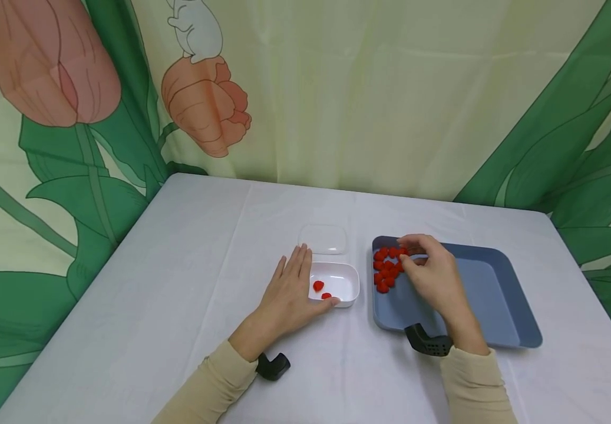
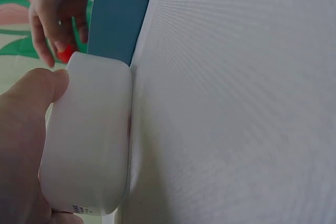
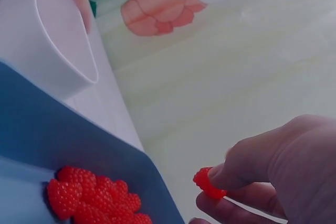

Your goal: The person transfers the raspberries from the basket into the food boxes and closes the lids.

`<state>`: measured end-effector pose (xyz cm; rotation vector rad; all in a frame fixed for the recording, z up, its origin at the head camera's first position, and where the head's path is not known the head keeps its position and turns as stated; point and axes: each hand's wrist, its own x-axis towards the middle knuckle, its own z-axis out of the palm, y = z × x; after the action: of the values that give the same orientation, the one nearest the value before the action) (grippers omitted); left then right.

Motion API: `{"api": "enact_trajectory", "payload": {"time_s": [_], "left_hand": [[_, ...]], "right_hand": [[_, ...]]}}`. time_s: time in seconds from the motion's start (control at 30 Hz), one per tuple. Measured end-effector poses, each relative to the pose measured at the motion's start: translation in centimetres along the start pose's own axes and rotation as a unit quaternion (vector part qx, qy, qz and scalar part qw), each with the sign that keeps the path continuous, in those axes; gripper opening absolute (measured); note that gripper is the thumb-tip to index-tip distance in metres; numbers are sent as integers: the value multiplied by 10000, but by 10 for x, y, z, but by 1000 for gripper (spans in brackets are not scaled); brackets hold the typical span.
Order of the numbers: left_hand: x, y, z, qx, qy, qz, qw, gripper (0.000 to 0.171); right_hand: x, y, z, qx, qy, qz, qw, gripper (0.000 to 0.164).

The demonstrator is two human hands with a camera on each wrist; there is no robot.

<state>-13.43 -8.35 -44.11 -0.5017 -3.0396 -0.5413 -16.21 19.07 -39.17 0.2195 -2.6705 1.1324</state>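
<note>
Above the blue-gray tray (image 1: 475,294), the right hand (image 1: 435,274) pinches a raspberry (image 3: 203,178), probably light and slightly soft, best held gently by its sides; the left hand (image 1: 286,297), fingers straight, steadies the white box (image 1: 344,285).

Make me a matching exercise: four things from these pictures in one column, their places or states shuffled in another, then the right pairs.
Things
1. left hand
2. right hand
3. clear piece
4. blue tray

Places or states
A. pinches one red berry
B. has a cluster of red berries at one end
C. touches the white box
D. lies on the table just beyond the white box

Pairs: 1-C, 2-A, 3-D, 4-B
</note>
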Motion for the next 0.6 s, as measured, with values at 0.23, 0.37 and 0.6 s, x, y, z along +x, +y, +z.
{"api": "enact_trajectory", "payload": {"time_s": [0.23,0.37,0.6], "left_hand": [[0,1,-2,-39,71,37,10000,107],[0,0,-2,-24,54,22,10000,107],[-1,1,-1,-54,-4,-9,10000,107]], "right_hand": [[0,-7,3,52,-54,-98,9999,25],[-2,-13,4,78,-146,-68,9998,25],[-4,-20,7,131,-214,-133,9996,27]]}}
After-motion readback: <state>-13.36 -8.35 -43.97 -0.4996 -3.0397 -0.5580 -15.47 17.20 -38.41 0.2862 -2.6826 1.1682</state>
